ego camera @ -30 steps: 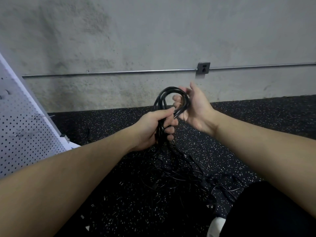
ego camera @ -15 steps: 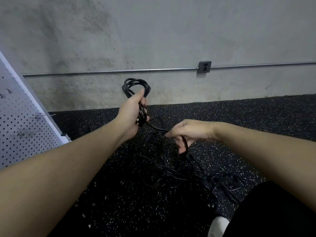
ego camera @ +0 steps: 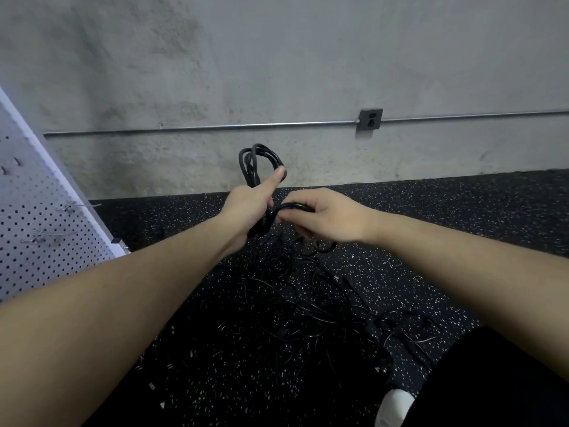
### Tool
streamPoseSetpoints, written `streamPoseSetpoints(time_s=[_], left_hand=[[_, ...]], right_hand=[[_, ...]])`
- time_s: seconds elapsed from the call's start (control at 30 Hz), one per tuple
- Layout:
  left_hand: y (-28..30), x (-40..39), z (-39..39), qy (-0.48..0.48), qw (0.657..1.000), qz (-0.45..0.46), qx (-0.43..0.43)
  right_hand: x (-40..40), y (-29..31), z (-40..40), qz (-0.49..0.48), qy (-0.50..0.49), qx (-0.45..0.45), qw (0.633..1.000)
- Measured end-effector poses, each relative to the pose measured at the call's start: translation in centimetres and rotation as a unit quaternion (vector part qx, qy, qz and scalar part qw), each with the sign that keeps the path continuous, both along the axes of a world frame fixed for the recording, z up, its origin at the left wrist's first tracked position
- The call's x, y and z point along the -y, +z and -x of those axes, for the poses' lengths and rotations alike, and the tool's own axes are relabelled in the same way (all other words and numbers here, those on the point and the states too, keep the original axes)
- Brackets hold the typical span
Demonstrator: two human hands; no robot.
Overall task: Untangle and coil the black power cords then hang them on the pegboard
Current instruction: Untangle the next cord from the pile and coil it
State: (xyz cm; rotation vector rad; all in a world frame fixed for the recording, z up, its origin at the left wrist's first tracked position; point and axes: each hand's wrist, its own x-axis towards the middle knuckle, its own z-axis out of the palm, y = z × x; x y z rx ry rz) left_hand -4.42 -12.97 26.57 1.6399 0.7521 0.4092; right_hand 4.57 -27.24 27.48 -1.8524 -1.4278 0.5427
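Left hand [ego camera: 246, 211]: fingers curled round coiled cord [ego camera: 257, 163], thumb up along loop.
Right hand [ego camera: 326, 215]: fingers pinching loose cord strand beside left.
Tangled cords [ego camera: 308, 309]: near floor, below hands.
Pegboard [ego camera: 40, 217]: far left.

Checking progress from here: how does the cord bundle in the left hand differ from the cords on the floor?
The coiled bundle is gathered into neat loops; the floor cords sprawl in a loose tangle. The bundle is held up in the left hand, with the right hand feeding a strand; the tangle lies on the speckled mat. Both are black.
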Motion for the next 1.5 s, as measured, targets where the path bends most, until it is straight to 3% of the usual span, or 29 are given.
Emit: streamPoseSetpoints(time_s=[0.17, 0.27, 0.43, 0.53, 0.63, 0.8, 1.0, 1.1, 1.2, 1.27, 1.37, 1.43, 1.5], left_hand=[[-0.1, 0.2, -0.1, -0.035, 0.999, -0.024, -0.005], [0.1, 0.3, 0.3, -0.087, 0.992, -0.092, -0.02], [-0.7, 1.2, 0.5, -0.244, 0.949, -0.178, -0.091], [-1.3, 1.4, -0.2, -0.214, 0.948, -0.219, -0.083], [-1.2, 1.1, -0.2, -0.166, 0.965, -0.19, -0.066], [-0.9, 0.2, 0.5, -0.126, 0.981, -0.137, -0.049], [-1.0, -0.2, 0.4, -0.12, 0.991, -0.058, -0.019], [-0.9, -0.2, 0.5, -0.135, 0.988, -0.067, -0.019], [-0.4, 0.3, 0.9, -0.171, 0.983, -0.064, 0.003], [-0.1, 0.5, 0.9, -0.171, 0.983, -0.061, 0.023], [-0.1, 0.5, 0.8, -0.18, 0.981, -0.063, 0.028], [-0.5, 0.1, 0.8, -0.192, 0.979, -0.069, 0.031], [-1.0, -0.3, 0.9, -0.214, 0.974, -0.072, 0.031]], right_hand=[[0.0, -0.1, -0.6, 0.006, -0.026, -0.085, 0.996], [0.3, 0.1, -0.7, 0.022, -0.063, -0.103, 0.992], [0.3, 1.2, -1.8, -0.02, -0.177, -0.136, 0.975], [0.5, 1.0, -2.2, 0.006, -0.168, -0.148, 0.974], [0.9, 0.7, -3.0, -0.004, -0.114, -0.189, 0.975], [2.6, -0.9, -3.8, 0.061, -0.07, -0.063, 0.994], [1.8, 0.6, -3.4, -0.023, -0.102, -0.055, 0.993], [1.4, 0.5, -3.2, -0.052, -0.111, -0.079, 0.989], [1.5, 0.5, -3.7, -0.085, -0.177, -0.077, 0.978], [1.7, 0.2, -4.2, -0.051, -0.244, -0.059, 0.967], [1.7, 0.0, -4.7, -0.04, -0.226, -0.152, 0.961], [1.5, 0.5, -4.9, -0.101, -0.186, -0.269, 0.94], [1.0, 1.1, -4.7, -0.165, -0.193, -0.307, 0.917]])
